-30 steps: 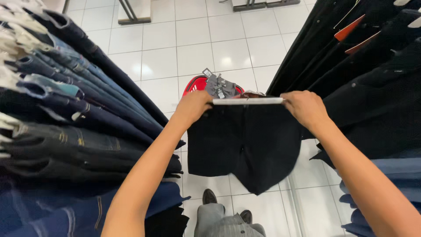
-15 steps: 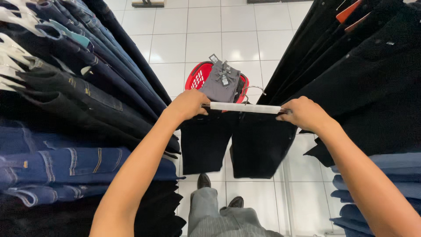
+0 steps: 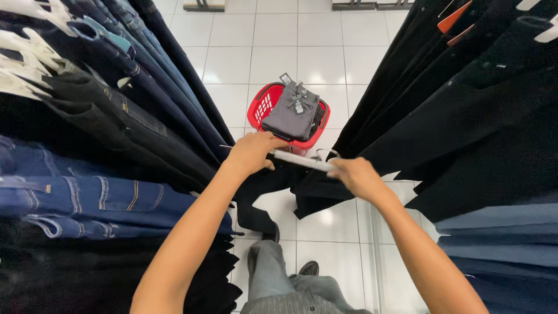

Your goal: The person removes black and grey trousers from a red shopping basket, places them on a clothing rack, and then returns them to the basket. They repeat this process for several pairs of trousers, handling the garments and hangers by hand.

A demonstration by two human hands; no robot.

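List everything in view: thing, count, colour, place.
hanger: one, white, held level between both hands
trousers: one pair, black, hanging from the hanger
basket: one, red, on the floor ahead
folded garment: grey, tagged, in the basket
jeans: many, blue and dark, rack on the left
dark garments: many, black, rack on the right
floor: white tiles
shoes: two, dark, below
left hand: grips the hanger's left end
right hand: grips its right end

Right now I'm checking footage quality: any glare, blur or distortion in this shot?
Head view: overhead light glares softly off the white floor tiles; wide-angle lens bends the jeans racks outward at the edges; both hands, left and right, and the red basket look sharp.
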